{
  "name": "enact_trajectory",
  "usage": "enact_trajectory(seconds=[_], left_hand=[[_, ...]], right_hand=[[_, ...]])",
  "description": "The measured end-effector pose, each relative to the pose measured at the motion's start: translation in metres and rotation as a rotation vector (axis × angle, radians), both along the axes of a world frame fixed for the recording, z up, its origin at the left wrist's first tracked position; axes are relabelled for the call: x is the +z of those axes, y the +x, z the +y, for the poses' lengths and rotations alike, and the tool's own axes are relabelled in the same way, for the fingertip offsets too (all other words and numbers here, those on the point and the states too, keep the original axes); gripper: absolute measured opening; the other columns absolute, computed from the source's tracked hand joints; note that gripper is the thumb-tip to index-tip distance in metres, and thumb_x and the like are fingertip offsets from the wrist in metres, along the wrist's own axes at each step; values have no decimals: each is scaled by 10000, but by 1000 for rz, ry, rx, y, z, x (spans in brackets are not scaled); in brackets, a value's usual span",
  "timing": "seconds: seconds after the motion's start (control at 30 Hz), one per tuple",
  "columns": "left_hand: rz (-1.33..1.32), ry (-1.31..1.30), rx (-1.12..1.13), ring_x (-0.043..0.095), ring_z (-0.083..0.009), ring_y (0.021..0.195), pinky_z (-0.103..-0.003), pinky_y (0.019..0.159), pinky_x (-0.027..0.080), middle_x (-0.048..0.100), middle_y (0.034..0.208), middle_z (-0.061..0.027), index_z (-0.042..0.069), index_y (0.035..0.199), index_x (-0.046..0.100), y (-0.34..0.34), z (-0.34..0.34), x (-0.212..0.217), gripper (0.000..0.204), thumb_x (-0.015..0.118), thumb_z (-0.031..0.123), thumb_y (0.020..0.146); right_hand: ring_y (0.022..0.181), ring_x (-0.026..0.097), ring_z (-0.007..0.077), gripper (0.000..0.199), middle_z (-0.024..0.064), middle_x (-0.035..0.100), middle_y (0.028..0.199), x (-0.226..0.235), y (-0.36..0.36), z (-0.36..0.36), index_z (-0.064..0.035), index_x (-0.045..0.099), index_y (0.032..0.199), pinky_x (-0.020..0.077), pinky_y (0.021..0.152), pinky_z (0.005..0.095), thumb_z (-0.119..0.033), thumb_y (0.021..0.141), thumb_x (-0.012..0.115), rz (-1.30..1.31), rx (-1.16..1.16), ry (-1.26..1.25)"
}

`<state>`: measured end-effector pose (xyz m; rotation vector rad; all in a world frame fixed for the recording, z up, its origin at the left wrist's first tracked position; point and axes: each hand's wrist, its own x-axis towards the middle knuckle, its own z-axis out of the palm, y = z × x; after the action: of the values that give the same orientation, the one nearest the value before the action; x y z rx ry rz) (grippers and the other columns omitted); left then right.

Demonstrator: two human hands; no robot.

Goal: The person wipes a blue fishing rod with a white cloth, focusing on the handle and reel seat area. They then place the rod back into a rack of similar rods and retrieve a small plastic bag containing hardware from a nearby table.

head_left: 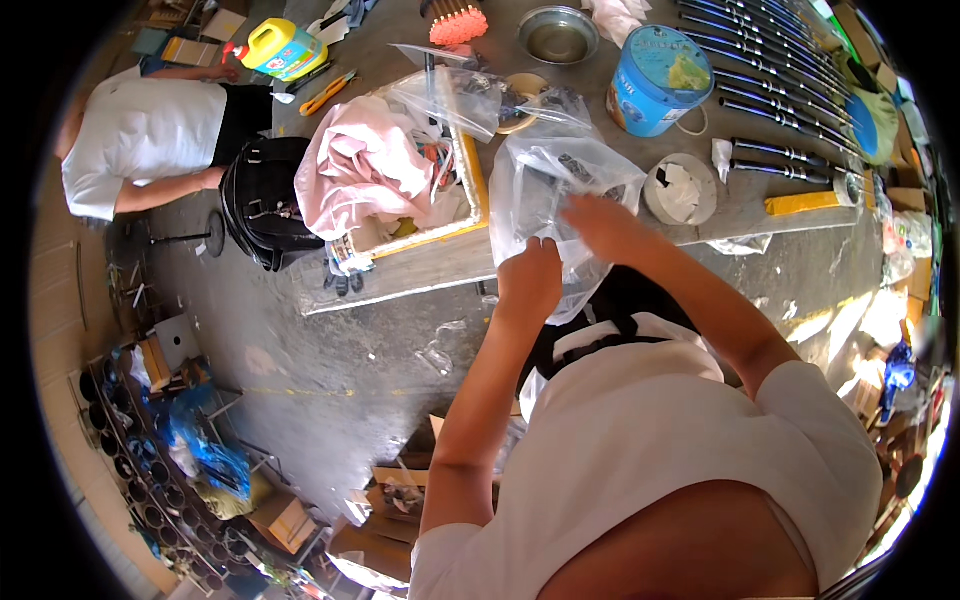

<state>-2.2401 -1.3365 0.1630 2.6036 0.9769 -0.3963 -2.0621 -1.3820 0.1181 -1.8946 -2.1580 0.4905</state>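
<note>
A clear plastic bag [525,180] lies at the table's near edge, its lower part hanging over. Small dark pieces, too unclear to name, show in or through its far part. My left hand [532,272] is closed, fingers pinched on the bag's near side. Over the bag's right part is my right hand [602,228], smeared by motion; whether its fingers hold anything cannot be made out. To its right stands a round white tub [708,208] with pale scraps in it.
Left of the bag sits a yellow-edged box [472,185] with pink cloth [355,165] over it. A blue bucket [640,115], metal bowl [590,40] and rows of black rods [765,105] lie beyond. Another person [150,135] stands at far left near a black backpack [262,205].
</note>
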Motion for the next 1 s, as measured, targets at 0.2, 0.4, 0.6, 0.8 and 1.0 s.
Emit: enact_trajectory(seconds=[0.2, 0.4, 0.6, 0.8, 1.0], left_hand=[[-16, 1, 175, 630, -372, 949, -407, 740, 551, 404, 1328, -231, 24, 1388, 306, 14, 51, 9, 737, 683, 284, 811], [-56, 29, 84, 624, -337, 905, -417, 752, 534, 544, 1115, -164, 17, 1181, 470, 65, 76, 7, 458, 663, 207, 810], [-262, 129, 83, 602, -317, 932, -418, 760, 518, 601, 984, -98, 82, 939, 592, 109, 68, -37, 115, 580, 138, 839], [-298, 157, 197, 645, -301, 931, -397, 735, 541, 637, 1002, -128, 103, 1023, 602, 114, 96, -111, 200, 568, 195, 849], [-7, 160, -16, 529, -320, 1138, -396, 917, 441, 552, 1249, -147, 82, 1150, 586, 110, 108, -82, 333, 519, 268, 882]], right_hand=[[1199, 474, 322, 471, 137, 424, 1358, 39, 50, 34, -85, 496, 1245, 451, 945, 418, -55, 788, 608, 37, -365, 131], [1179, 489, 324, 410, 130, 418, 1362, 49, 56, 30, -80, 536, 1165, 488, 883, 429, -57, 770, 641, 109, -263, 121], [1098, 527, 330, 388, 119, 474, 1281, 20, 59, 24, -71, 534, 1137, 476, 888, 411, -101, 769, 655, 136, -142, -22], [859, 611, 259, 229, 55, 568, 907, 4, 69, 18, -91, 580, 974, 522, 689, 385, -133, 754, 625, 75, 31, -79], [816, 632, 293, 299, 84, 604, 931, 17, 71, 23, -75, 566, 1054, 518, 688, 399, -168, 779, 638, 4, -138, -301]])
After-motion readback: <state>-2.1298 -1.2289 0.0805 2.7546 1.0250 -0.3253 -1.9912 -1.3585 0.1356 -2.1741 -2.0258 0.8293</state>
